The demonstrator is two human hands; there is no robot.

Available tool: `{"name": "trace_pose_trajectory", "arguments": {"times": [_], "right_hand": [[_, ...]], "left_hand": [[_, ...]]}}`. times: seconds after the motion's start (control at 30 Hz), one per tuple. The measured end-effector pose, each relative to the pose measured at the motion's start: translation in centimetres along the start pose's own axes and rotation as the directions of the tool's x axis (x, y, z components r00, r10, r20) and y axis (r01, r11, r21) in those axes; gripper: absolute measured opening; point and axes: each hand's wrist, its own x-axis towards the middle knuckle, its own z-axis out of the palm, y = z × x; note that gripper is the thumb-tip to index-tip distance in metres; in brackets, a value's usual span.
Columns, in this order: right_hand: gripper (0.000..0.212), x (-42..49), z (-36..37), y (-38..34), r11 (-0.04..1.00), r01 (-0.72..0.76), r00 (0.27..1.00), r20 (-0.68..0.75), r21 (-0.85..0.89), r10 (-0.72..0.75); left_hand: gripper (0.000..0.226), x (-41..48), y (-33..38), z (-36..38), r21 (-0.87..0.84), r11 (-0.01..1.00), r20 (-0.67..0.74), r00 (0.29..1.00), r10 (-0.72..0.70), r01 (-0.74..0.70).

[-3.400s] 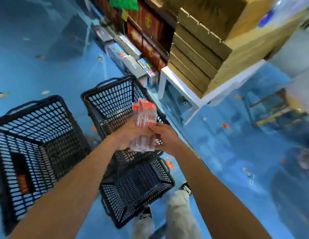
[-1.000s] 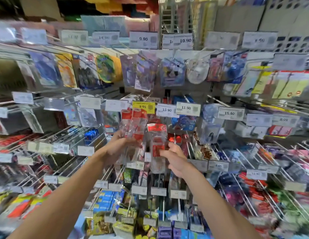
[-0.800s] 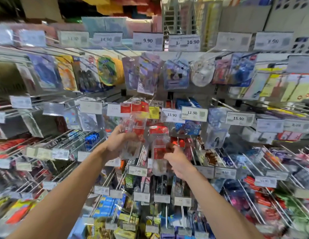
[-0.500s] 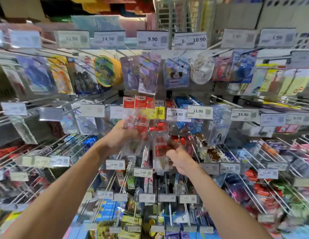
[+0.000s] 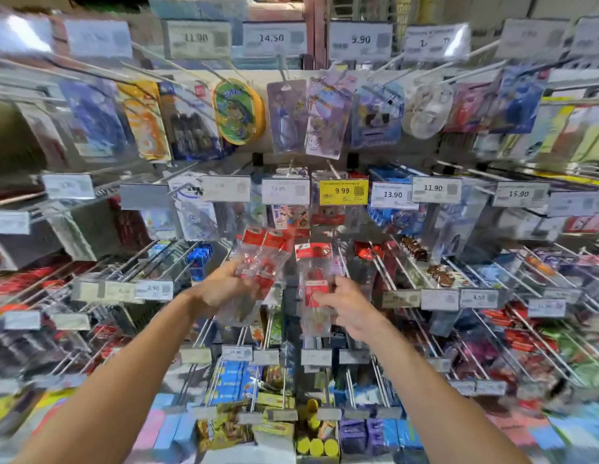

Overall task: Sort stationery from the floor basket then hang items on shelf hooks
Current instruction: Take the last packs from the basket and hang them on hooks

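Observation:
My left hand [image 5: 221, 289] grips a bunch of clear stationery packets with red header cards [image 5: 264, 259], held up in front of the hook wall. My right hand [image 5: 350, 308] pinches a single clear packet with a red header [image 5: 313, 279] just right of the bunch, upright, close to the metal hooks [image 5: 345, 259] under the yellow 9.99 price tag [image 5: 343, 191]. Whether that packet's hole is on a hook is hidden by blur. The floor basket is out of view.
Rows of long metal hooks with price tags [image 5: 432, 189] fill the wall, crowded with hanging packets. Several hooks at the left [image 5: 151, 262] and lower right [image 5: 512, 323] stick out toward me. Boxed goods [image 5: 231, 386] sit low in the middle.
I turned from the floor baskets to the hook wall. Over the last second both hands dropped a little below the yellow tag, and the single packet moved slightly apart from the bunch.

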Motion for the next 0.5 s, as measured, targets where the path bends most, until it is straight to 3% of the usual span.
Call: {"name": "trace_pose_trajectory", "arguments": {"times": [0.13,0.27,0.37,0.5], "right_hand": [[0.024,0.1,1.5,2.2,0.997,-0.032,0.999,-0.009,-0.075,0.031],[0.027,0.4,2.6,3.9,0.982,-0.078,0.996,-0.046,-0.171,0.071],[0.032,0.5,3.1,4.8,0.977,-0.123,0.992,-0.006,-0.175,0.124],[0.033,0.3,3.5,5.6,0.966,-0.132,0.989,0.042,-0.221,0.144]], "left_hand": [[0.015,-0.9,-2.9,-0.7,-0.072,0.992,-0.064,0.992,-0.108,0.104],[0.008,-0.9,-3.8,-0.7,-0.072,0.991,-0.052,0.992,-0.113,0.11],[0.02,-0.1,-4.4,-0.9,-0.08,0.987,-0.112,0.982,-0.149,0.141],[0.015,0.7,-5.8,-1.0,-0.069,0.987,-0.095,0.984,-0.15,0.143]]}}
